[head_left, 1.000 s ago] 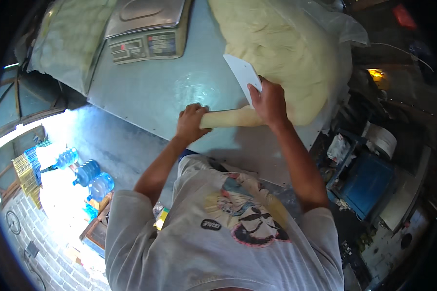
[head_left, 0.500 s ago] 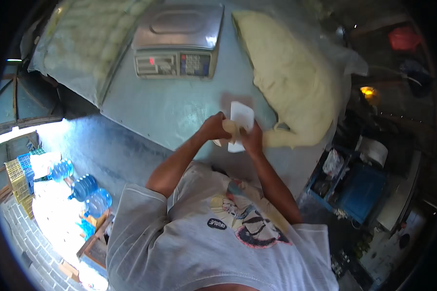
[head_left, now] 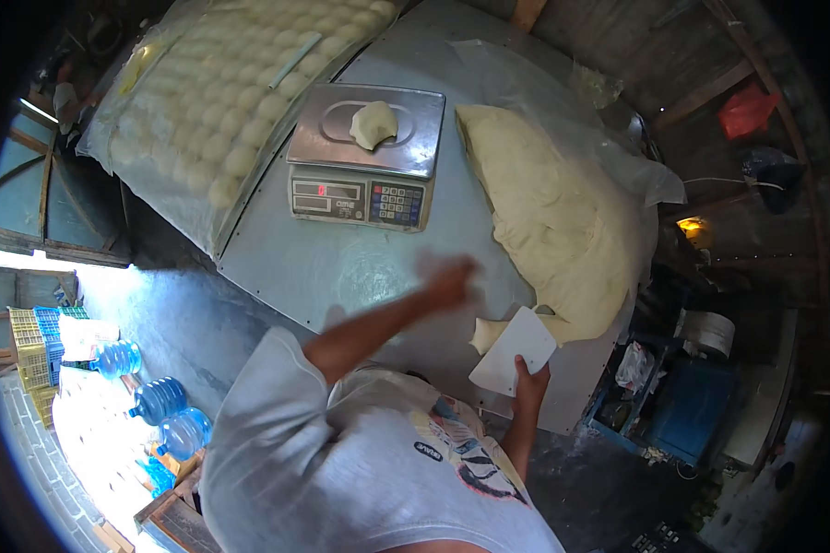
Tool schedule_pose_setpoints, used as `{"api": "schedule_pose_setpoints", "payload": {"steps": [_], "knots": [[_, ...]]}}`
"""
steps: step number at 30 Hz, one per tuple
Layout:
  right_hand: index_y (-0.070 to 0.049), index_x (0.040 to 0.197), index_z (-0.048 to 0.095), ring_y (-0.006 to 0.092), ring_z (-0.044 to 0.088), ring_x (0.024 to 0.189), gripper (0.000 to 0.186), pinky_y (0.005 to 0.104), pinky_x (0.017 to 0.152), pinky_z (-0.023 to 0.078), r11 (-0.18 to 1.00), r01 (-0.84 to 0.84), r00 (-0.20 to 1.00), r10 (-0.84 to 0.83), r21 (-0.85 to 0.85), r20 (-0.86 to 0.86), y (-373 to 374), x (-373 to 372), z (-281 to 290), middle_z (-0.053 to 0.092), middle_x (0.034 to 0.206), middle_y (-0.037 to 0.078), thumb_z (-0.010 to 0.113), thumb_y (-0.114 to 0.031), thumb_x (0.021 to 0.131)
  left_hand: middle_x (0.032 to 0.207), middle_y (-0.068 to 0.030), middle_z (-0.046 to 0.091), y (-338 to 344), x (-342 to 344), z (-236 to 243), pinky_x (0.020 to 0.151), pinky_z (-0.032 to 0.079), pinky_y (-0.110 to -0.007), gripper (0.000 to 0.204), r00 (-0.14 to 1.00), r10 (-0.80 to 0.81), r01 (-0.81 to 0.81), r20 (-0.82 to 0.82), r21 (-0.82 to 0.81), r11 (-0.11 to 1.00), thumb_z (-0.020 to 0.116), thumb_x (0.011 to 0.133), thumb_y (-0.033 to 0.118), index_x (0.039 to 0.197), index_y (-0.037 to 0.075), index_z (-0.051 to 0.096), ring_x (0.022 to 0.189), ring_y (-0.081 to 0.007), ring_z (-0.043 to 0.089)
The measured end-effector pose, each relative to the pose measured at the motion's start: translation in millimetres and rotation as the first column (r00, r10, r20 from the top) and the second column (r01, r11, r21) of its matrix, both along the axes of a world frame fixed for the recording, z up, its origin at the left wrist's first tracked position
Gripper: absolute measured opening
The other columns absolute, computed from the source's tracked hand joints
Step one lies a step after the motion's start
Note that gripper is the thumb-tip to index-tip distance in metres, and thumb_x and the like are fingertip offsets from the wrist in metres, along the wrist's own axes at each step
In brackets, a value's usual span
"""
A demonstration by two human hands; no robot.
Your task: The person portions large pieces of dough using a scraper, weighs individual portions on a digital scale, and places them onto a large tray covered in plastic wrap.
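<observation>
A small lump of dough (head_left: 373,125) rests on the metal pan of a digital scale (head_left: 358,198). My left hand (head_left: 454,279) is over the table between the scale and the big dough mass (head_left: 563,217); motion smears its fingers, so their state is unclear. In my right hand (head_left: 531,380) is a flat white dough scraper (head_left: 515,353), gripped at its lower right edge. The scraper lies across a narrow tongue of dough (head_left: 487,334) running left from the mass, covering part of it.
Rows of round dough balls (head_left: 221,129) sit under clear plastic at the far left, with a thin pale stick (head_left: 295,61) on top. Plastic sheeting (head_left: 646,180) borders the big dough. Large blue water bottles (head_left: 161,398) stand on the floor at left, and a blue box (head_left: 687,396) at right.
A dough lump held between my hands is now on the scale. My left hand has come away, and my right hand has moved right and nearer with the scraper. The view has shifted.
</observation>
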State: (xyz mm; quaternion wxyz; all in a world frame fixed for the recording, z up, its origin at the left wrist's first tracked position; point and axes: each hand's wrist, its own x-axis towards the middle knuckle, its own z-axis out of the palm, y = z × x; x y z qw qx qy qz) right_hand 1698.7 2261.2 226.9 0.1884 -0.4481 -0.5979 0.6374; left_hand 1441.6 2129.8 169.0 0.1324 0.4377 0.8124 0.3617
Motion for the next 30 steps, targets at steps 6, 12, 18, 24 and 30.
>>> {"api": "schedule_pose_setpoints", "payload": {"steps": [6,12,18,24,30], "knots": [[0.005,0.123,0.051,0.0408,0.065,0.097,0.047,0.0437,0.086,0.050,0.724,-0.493,0.837,0.242,0.483,0.491,-20,-48,32,0.065,0.104,0.028,0.067,-0.008,0.081,0.104,-0.0150,0.066,-17,99,-4,0.084,0.051,-0.043,0.024,0.842,0.122,-0.102,0.525,-0.067,0.993,0.073,0.077,0.018,0.096,0.004,0.068,0.096,-0.0348,0.063],[0.005,0.112,0.058,0.0450,0.063,0.096,0.038,0.0466,0.084,0.049,0.758,-0.506,0.844,0.336,0.411,0.419,-28,-108,-34,0.066,0.102,0.028,0.068,-0.011,0.079,0.088,-0.0242,0.059,-18,92,-30,0.073,0.047,-0.056,0.033,0.796,0.533,-0.568,0.288,0.051,0.821,0.059,0.082,0.006,0.113,0.000,0.047,0.084,-0.0471,0.059],[0.005,0.116,0.057,0.0237,0.064,0.094,0.037,0.0346,0.086,0.048,0.913,-0.407,0.913,0.407,0.035,0.013,-14,-58,-35,0.067,0.104,0.012,0.069,-0.001,0.081,0.109,-0.0345,0.053,-35,-52,115,0.081,0.043,-0.054,0.059,0.734,0.679,-0.603,0.028,0.487,0.632,0.063,0.084,0.012,0.130,-0.005,0.029,0.098,-0.0531,0.052],[0.004,0.125,0.053,0.0211,0.060,0.103,0.044,0.0332,0.091,0.046,0.977,-0.181,0.983,0.179,-0.110,-0.029,28,-3,-6,0.063,0.115,0.011,0.067,0.001,0.083,0.140,-0.0268,0.038,-55,-183,179,0.103,0.031,-0.055,0.070,0.352,0.766,-0.683,-0.537,0.412,0.603,0.064,0.081,0.018,0.139,-0.005,0.033,0.130,-0.0436,0.035],[0.006,0.127,0.050,0.0237,0.061,0.105,0.045,0.0344,0.092,0.047,0.998,0.029,0.995,-0.034,-0.053,-0.096,49,13,16,0.063,0.116,0.012,0.065,0.001,0.085,0.138,-0.0217,0.044,16,-15,-21,0.110,0.031,-0.050,0.058,0.963,0.227,-0.223,0.145,-0.045,0.974,0.060,0.086,0.020,0.138,0.001,0.042,0.131,-0.0383,0.040]]}}
